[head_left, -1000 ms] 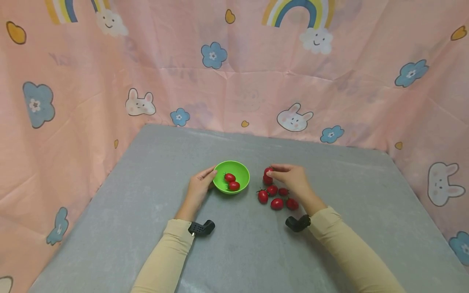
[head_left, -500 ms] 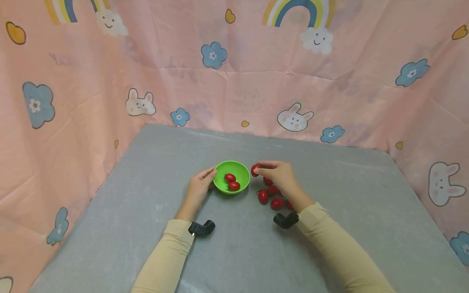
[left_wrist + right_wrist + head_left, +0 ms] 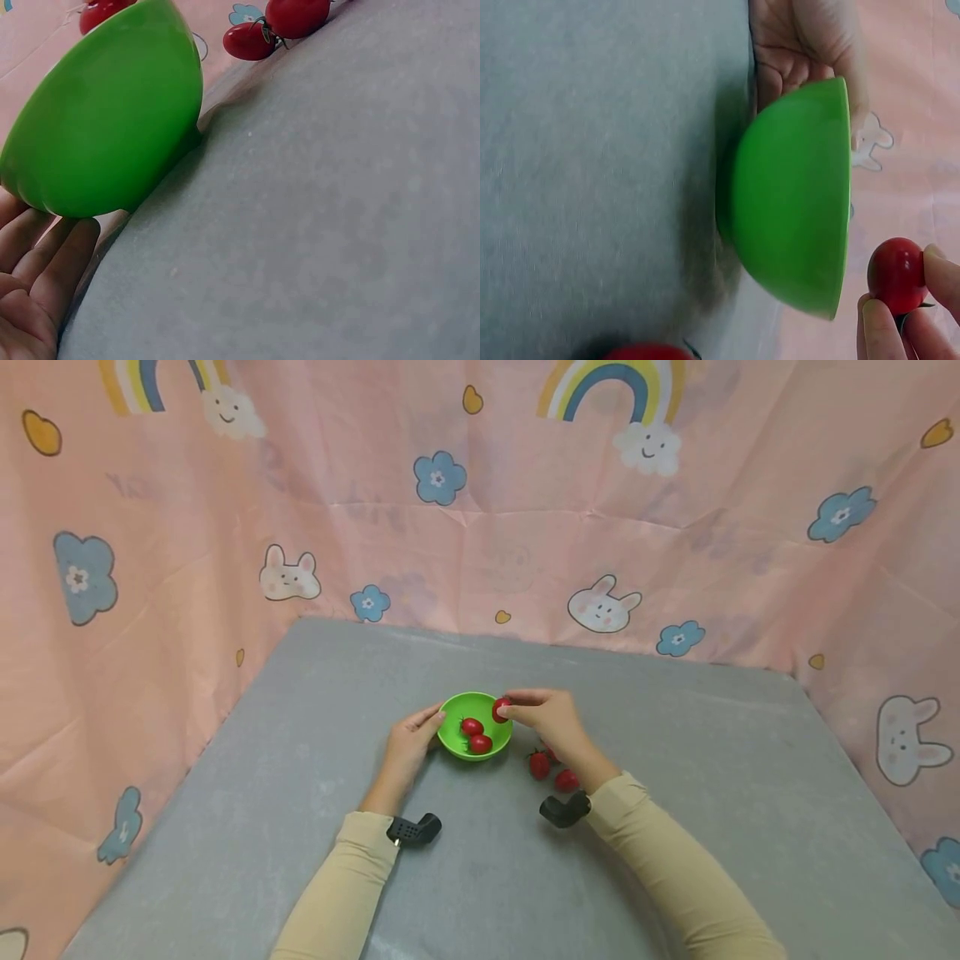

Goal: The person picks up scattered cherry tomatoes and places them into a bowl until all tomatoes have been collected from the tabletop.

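Note:
My left hand (image 3: pixel 407 750) holds the side of a green bowl (image 3: pixel 452 742), thumb at the rim and fingers against its outer wall. The bowl stands upright on the table with two cherry tomatoes (image 3: pixel 476 735) lying in it. My right hand (image 3: pixel 555 723) pinches another cherry tomato (image 3: pixel 897 274) between thumb and fingers. In the head view this tomato overlaps the bowl's right rim; the right wrist view shows it beyond the rim, held in the air. Several loose cherry tomatoes (image 3: pixel 539 766) lie right of the bowl, some hidden beneath my right hand and wrist.
The grey table (image 3: pixel 315 710) spreads out around the bowl. A pink printed curtain (image 3: pixel 337 468) hangs along its back and sides. On each wrist sits a black camera mount (image 3: pixel 415 830).
My right hand has lifted the cherry tomato off the pile and carried it left to the bowl's right rim. My left hand and the bowl have stayed in place.

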`<state>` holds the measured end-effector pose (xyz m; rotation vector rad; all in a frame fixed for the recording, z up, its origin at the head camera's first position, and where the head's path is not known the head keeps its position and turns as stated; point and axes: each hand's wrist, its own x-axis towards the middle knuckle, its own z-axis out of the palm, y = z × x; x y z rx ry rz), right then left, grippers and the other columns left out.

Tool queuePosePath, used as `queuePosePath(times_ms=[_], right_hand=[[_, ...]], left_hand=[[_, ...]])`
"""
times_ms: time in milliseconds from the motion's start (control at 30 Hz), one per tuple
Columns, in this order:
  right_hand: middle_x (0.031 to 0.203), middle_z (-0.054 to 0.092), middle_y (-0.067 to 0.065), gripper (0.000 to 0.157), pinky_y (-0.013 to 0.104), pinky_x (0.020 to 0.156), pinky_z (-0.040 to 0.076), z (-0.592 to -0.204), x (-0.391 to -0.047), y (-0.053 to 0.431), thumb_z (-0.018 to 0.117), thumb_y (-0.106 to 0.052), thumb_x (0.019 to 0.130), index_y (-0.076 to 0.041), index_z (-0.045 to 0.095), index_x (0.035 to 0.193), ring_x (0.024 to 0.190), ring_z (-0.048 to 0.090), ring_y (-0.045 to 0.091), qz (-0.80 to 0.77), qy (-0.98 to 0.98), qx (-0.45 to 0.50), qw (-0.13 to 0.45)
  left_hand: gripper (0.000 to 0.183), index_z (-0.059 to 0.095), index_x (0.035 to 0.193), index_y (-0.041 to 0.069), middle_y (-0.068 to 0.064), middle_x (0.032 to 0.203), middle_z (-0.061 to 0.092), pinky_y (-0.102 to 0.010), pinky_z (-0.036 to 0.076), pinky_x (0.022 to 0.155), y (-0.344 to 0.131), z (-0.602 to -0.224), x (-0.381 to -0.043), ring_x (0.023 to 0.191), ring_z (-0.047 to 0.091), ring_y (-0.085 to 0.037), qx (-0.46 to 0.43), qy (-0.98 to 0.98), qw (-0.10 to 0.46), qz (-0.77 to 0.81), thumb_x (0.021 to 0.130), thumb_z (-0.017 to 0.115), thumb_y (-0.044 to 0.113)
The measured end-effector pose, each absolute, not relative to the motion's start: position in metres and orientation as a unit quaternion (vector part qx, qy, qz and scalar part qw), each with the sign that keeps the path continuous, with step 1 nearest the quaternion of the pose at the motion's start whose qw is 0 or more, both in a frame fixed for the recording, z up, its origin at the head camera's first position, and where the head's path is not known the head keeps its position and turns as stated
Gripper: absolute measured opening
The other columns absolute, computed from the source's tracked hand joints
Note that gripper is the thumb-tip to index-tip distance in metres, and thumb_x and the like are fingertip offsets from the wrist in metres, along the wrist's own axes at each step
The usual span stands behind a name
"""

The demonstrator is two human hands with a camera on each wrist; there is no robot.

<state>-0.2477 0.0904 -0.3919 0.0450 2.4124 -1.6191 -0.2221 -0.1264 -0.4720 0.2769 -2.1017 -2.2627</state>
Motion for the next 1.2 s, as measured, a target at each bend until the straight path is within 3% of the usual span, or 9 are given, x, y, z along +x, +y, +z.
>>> queuePosePath(times_ms=[133, 500, 867, 1200], right_hand=[[0.124, 0.071, 0.007, 0.039, 0.036, 0.095, 0.047, -0.392, -0.247, 0.086, 0.08, -0.03, 0.083, -0.016, 0.074, 0.118, 0.12, 0.057, 0.022, -0.546, 0.83, 0.008, 0.119], [0.115, 0.075, 0.009, 0.037, 0.036, 0.095, 0.049, -0.393, -0.245, 0.077, 0.081, -0.027, 0.083, -0.014, 0.075, 0.117, 0.119, 0.059, 0.021, -0.54, 0.834, -0.007, 0.114], [0.123, 0.072, 0.009, 0.039, 0.045, 0.109, 0.046, -0.393, -0.242, 0.065, 0.082, -0.028, 0.082, -0.013, 0.075, 0.117, 0.129, 0.054, 0.023, -0.539, 0.835, -0.01, 0.113], [0.121, 0.073, 0.008, 0.037, 0.044, 0.109, 0.047, -0.393, -0.242, 0.057, 0.083, -0.027, 0.081, -0.013, 0.076, 0.114, 0.127, 0.056, 0.024, -0.527, 0.843, -0.017, 0.109]], left_hand=[[0.038, 0.065, 0.131, 0.007, -0.013, 0.136, 0.063, -0.016, 0.056, 0.083, -0.126, -0.471, -0.222, 0.104, 0.067, -0.008, 0.089, -0.673, 0.019, -0.734, 0.097, 0.065, 0.024], [0.038, 0.065, 0.131, 0.009, -0.011, 0.137, 0.063, -0.017, 0.056, 0.085, -0.127, -0.474, -0.224, 0.107, 0.067, -0.011, 0.086, -0.674, 0.015, -0.733, 0.097, 0.065, 0.026], [0.037, 0.065, 0.131, 0.008, -0.013, 0.136, 0.063, -0.016, 0.056, 0.084, -0.125, -0.473, -0.223, 0.105, 0.067, -0.009, 0.085, -0.669, 0.016, -0.738, 0.098, 0.064, 0.024], [0.037, 0.066, 0.13, 0.007, -0.012, 0.135, 0.064, -0.014, 0.055, 0.082, -0.126, -0.472, -0.222, 0.101, 0.065, -0.003, 0.087, -0.672, 0.024, -0.735, 0.097, 0.065, 0.024]])
